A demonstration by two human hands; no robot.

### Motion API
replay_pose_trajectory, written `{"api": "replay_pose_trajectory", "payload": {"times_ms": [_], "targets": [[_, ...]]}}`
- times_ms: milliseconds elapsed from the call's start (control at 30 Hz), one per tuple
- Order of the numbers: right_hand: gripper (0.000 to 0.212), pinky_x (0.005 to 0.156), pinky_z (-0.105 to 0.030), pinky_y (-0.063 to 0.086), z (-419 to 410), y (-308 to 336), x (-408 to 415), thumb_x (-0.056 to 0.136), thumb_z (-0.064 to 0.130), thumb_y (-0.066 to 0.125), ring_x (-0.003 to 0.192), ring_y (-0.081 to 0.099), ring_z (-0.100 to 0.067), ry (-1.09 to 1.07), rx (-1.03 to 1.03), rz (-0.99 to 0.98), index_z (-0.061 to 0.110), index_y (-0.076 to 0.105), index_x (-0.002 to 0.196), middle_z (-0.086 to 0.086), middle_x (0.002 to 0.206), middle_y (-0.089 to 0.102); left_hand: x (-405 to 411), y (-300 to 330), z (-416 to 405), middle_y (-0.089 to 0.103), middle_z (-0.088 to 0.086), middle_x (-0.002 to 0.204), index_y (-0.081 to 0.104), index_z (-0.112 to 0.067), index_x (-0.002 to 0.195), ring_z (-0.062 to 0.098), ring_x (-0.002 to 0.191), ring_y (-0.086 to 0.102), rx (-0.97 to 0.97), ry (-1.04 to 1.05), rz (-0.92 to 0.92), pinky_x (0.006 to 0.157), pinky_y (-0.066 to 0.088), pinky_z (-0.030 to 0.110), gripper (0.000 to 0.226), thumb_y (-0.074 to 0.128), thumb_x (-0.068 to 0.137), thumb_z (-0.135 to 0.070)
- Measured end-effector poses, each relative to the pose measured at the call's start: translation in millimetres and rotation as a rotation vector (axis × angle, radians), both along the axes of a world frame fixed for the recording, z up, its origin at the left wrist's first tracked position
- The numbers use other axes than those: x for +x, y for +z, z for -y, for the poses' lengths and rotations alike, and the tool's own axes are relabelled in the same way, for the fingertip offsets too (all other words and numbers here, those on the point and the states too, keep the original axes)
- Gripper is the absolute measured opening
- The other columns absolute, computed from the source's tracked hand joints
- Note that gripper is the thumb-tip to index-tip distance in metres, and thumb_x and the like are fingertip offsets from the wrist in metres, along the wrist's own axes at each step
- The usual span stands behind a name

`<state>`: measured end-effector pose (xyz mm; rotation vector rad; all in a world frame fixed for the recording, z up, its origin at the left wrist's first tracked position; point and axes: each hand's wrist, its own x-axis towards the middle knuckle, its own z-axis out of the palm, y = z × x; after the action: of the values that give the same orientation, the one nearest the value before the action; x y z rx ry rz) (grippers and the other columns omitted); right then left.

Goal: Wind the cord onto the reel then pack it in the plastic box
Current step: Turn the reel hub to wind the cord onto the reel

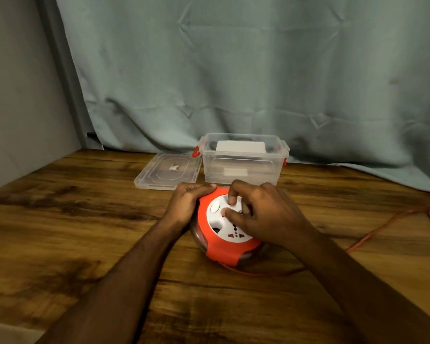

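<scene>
Both forearms outstretched, left hand [188, 202] gripping reel [224, 252] rim, right hand [266, 214] fingers curled on its hub.

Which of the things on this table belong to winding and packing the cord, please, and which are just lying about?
Part of the job:
- reel, held by the left hand, right hand on its white face
- orange cord, trailing off right
- plastic box, open
- lid, beside the box

Just there:
- white item inside the box
- curtain
- wooden table
</scene>
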<state>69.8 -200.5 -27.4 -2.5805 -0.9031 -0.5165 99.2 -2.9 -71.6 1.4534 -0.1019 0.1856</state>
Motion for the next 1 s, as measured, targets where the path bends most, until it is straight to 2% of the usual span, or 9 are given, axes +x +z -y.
{"api": "replay_pose_trajectory", "payload": {"times_ms": [67, 167, 233, 333, 467, 600, 767, 900, 1000], "targets": [[0.032, 0.06, -0.017, 0.042, 7.6, 5.7, 2.2, 0.086, 0.037, 0.07, 0.078, 0.061, -0.002, 0.034, 0.019, -0.024, 0.037, 0.053, 0.112, 0.017, 0.085, 0.066, 1.0, -1.1, 0.4, 0.072, 0.038, 0.095, 0.072, 0.017, 0.095, 0.039, 0.076, 0.068, -0.011, 0.011, 0.017, 0.072, 0.055, 0.037, 0.029, 0.064, 0.095, -0.011], [0.064, 0.058, -0.008, 0.04, 17.7, 10.0, 7.0, 0.078, 0.025, 0.073, 0.082, 0.059, 0.01, 0.11, -0.059, -0.152, 0.042, 0.045, 0.134, 0.034, 0.108, 0.064, 0.2, -1.1, 1.5, 0.071, 0.038, 0.096, 0.073, 0.015, 0.095, 0.039, 0.078, 0.067, -0.011, 0.018, 0.029, 0.071, 0.056, 0.036, 0.026, 0.063, 0.096, -0.009], [0.085, 0.072, -0.022, 0.055, 20.0, 8.0, 10.7, 0.077, 0.026, 0.074, 0.101, 0.061, 0.007, 0.139, -0.122, -0.212, 0.048, 0.03, 0.147, 0.029, 0.129, 0.062, 0.1, -1.4, 0.5, 0.075, 0.032, 0.093, 0.076, 0.009, 0.095, 0.04, 0.078, 0.07, 0.001, 0.01, 0.022, 0.074, 0.058, 0.04, 0.024, 0.062, 0.096, -0.011], [0.102, 0.086, -0.037, 0.06, 22.2, 7.7, 11.6, 0.078, 0.027, 0.076, 0.119, 0.061, -0.01, 0.16, -0.11, -0.25, 0.055, 0.012, 0.152, 0.023, 0.137, 0.059, 1.1, -2.1, -0.5, 0.076, 0.029, 0.091, 0.077, 0.007, 0.093, 0.04, 0.078, 0.072, 0.004, 0.009, 0.007, 0.077, 0.058, 0.042, 0.024, 0.064, 0.096, -0.013], [0.114, 0.08, -0.031, 0.062, 24.4, 11.3, 10.1, 0.074, 0.034, 0.083, 0.108, 0.065, -0.007, 0.136, -0.08, -0.285, 0.06, 0.003, 0.151, 0.02, 0.128, 0.064, 2.3, -2.0, -0.6, 0.076, 0.029, 0.088, 0.078, 0.005, 0.089, 0.038, 0.073, 0.072, 0.008, 0.011, -0.003, 0.075, 0.058, 0.042, 0.024, 0.066, 0.095, -0.015], [0.101, 0.069, -0.029, 0.055, 19.8, 7.7, 7.3, 0.064, 0.058, 0.084, 0.09, 0.063, -0.005, 0.042, -0.087, -0.172, 0.056, 0.02, 0.142, 0.019, 0.102, 0.065, 4.6, -3.3, -1.8, 0.076, 0.028, 0.087, 0.077, 0.007, 0.091, 0.038, 0.073, 0.072, 0.005, 0.031, -0.02, 0.075, 0.058, 0.042, 0.025, 0.067, 0.094, -0.016], [0.057, 0.058, -0.024, 0.03, 6.4, -1.9, 3.7, 0.066, 0.078, 0.071, 0.069, 0.05, -0.002, -0.05, -0.127, -0.017, 0.037, 0.051, 0.101, 0.018, 0.068, 0.052, 5.4, -3.9, -1.0, 0.075, 0.027, 0.082, 0.076, 0.006, 0.087, 0.033, 0.066, 0.07, -0.017, 0.031, -0.024, 0.068, 0.057, 0.035, 0.023, 0.067, 0.094, -0.013], [0.051, 0.057, -0.026, 0.031, -3.0, -6.2, 0.0, 0.072, 0.072, 0.071, 0.056, 0.043, 0.001, -0.067, -0.038, 0.035, 0.025, 0.056, 0.063, 0.018, 0.052, 0.043, 3.1, -2.0, -1.2, 0.074, 0.032, 0.091, 0.074, 0.013, 0.097, 0.03, 0.067, 0.072, -0.005, 0.007, -0.018, 0.065, 0.06, 0.033, 0.027, 0.065, 0.096, -0.013], [0.05, 0.055, -0.026, 0.037, -2.9, -7.4, -1.0, 0.075, 0.07, 0.07, 0.055, 0.05, -0.002, -0.047, -0.036, 0.063, 0.024, 0.056, 0.061, 0.012, 0.051, 0.05, 1.7, 0.2, 0.0, 0.077, 0.025, 0.084, 0.076, 0.006, 0.09, 0.028, 0.065, 0.072, 0.003, -0.003, -0.019, 0.063, 0.059, 0.031, 0.023, 0.064, 0.096, -0.013]]}}
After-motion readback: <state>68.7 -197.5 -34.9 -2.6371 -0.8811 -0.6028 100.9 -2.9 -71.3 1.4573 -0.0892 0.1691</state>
